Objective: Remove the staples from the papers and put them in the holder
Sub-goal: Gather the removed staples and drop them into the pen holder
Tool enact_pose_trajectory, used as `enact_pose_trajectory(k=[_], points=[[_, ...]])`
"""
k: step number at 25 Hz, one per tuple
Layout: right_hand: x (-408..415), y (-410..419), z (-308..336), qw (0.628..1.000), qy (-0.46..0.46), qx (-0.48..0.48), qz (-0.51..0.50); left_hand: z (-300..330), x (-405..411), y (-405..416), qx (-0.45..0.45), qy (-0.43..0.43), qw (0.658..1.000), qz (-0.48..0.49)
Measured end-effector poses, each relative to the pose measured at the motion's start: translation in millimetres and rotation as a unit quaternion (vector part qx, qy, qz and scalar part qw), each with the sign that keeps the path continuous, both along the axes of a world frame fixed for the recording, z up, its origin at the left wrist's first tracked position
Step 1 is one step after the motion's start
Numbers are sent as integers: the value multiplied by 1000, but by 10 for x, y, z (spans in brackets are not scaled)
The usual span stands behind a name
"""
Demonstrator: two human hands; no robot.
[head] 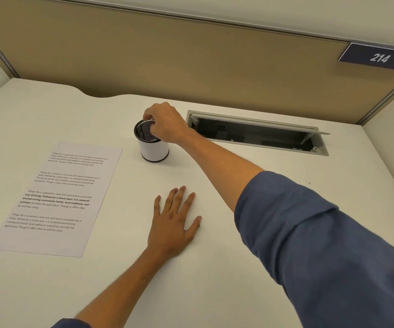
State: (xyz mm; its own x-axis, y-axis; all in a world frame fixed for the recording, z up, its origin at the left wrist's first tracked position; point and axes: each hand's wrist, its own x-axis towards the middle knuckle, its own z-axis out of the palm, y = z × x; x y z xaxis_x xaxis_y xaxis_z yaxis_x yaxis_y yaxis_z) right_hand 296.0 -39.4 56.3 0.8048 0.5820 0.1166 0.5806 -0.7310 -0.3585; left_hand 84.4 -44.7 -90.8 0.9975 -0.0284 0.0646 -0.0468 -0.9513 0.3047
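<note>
The rolled-up blue sleeve point(321, 245) of the right arm fills the lower right corner, nearest the camera, and that bare forearm reaches forward across the pale off-white desk point(238, 292). The left hand point(174, 221) lies palm down on the desk in the middle of the view, its fingers straight and slightly spread, holding nothing. Further back, the right hand point(165, 124) is poised over the mouth of the white cylindrical holder with a black rim and black mesh inside point(154, 150), which stands upright on the desk. The fingers of this hand are curled downward with their tips gathered at the far edge of the rim, and something small with a reddish tint shows at the fingertips; what it is cannot be made out, and no staple can be seen. To the left of the holder and of the left hand, well apart from both, a white printed sheet of paper with four blocks of text point(56, 200) lies flat on the desk. Behind the right hand, an open grey cable hatch point(257, 131) is set into the desk surface. A tan partition wall point(167, 62) rises behind the desk, carrying a dark blue plate marked 214 point(378, 57) at the upper right
</note>
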Motion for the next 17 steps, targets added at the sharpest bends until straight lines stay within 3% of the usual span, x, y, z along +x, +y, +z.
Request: enact_pose_trajectory(k=[7,13,17], points=[[-49,-67,-20,997,-67,-2,-34,10,1,-7,1,1,1000,-2],[-110,-53,-62,1000,-28,9,2,6,7,-5,4,5,1000,-3],[-93,-63,-72,997,-73,16,-36,4,7,-8,-2,0,1000,-3]])
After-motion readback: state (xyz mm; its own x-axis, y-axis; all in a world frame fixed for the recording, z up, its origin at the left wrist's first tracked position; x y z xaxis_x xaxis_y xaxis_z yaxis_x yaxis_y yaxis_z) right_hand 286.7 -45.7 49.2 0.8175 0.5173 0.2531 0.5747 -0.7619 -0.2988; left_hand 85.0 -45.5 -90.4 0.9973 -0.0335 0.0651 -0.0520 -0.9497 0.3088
